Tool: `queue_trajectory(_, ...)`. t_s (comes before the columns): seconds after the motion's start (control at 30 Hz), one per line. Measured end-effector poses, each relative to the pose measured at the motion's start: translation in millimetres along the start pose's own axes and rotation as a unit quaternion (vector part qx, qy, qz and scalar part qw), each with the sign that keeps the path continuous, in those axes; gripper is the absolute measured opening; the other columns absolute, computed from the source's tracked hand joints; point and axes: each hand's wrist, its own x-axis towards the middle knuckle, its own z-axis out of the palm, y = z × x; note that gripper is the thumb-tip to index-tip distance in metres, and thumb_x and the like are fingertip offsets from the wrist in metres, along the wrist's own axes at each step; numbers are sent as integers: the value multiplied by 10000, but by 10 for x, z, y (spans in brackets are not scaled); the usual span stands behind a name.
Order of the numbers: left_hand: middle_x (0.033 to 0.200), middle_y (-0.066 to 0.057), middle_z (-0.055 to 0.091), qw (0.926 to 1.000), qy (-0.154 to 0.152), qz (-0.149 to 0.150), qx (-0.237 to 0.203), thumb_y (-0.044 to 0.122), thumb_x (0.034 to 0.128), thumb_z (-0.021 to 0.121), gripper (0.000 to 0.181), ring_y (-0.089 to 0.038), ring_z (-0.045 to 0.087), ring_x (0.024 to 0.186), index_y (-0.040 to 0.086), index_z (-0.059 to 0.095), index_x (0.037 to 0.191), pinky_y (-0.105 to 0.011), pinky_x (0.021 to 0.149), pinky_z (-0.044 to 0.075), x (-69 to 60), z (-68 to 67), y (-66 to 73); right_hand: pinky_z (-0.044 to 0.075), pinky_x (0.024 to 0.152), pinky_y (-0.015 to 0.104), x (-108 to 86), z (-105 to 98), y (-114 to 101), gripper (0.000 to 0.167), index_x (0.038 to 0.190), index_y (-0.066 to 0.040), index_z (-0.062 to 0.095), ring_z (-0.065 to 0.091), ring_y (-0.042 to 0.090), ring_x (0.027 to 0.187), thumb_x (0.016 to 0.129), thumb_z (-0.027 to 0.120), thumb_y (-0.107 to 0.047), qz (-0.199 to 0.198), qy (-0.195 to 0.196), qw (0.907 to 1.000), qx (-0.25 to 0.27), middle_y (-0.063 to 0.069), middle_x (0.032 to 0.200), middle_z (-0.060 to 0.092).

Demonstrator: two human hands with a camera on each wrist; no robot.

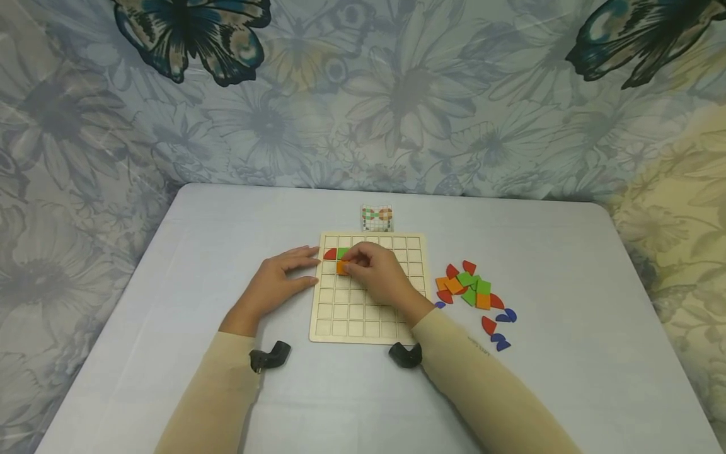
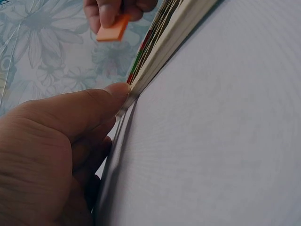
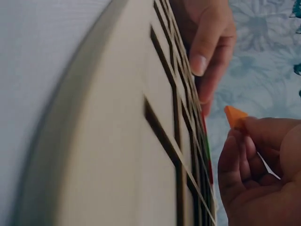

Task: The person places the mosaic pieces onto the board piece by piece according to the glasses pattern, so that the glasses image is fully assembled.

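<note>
My right hand (image 1: 379,272) pinches an orange square tile (image 1: 342,268) between thumb and fingertips. In the right wrist view this orange tile (image 3: 234,116) is held above the board, apart from its surface. The wooden grid board (image 1: 334,328) lies flat, with a red quarter-circle tile (image 1: 330,254) and a green tile (image 1: 343,253) side by side near its upper left; my right fingers partly cover the green one. My left hand (image 1: 278,277) lies at the board's left edge, fingers extended; its thumb touches the edge in the left wrist view.
Right of the board lies a loose pile of red, green and orange tiles (image 1: 483,301), with several blue half-round tiles (image 1: 502,345) nearer me. A small printed pattern card (image 1: 377,218) sits behind the board on the white-covered table (image 1: 187,252).
</note>
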Motion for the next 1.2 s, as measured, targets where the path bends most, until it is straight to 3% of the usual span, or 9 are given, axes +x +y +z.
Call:
queue_trajectory(0.23,1541,151,599,10000,13,64,-72,236,970,874,389,-120,442,1509,159,799,1344,-459,1265,321,9,-3,13,540,785,350,95,151,-39,81,1130,-134,777,608,201,894,1070,724,-123,151,-7,9997,-205,-8,1015,679)
queue_trajectory(0.63,1537,127,607,9999,0,50,-128,203,957,884,395,-171,453,1514,132,801,1337,-488,1268,313,5,-8,47,561,949,374,138,215,-49,163,1187,-127,807,644,195,1054,1073,702,-78,47,-51,9984,-565,11,1194,713)
queue_trajectory(1.2,1542,123,603,10000,29,27,-80,207,960,883,406,-163,448,1516,134,795,1349,-489,1263,324,-5,-3,37,538,778,359,128,210,-55,150,1212,-137,774,622,181,878,1086,693,-138,-31,-30,9999,-140,-45,1029,709)
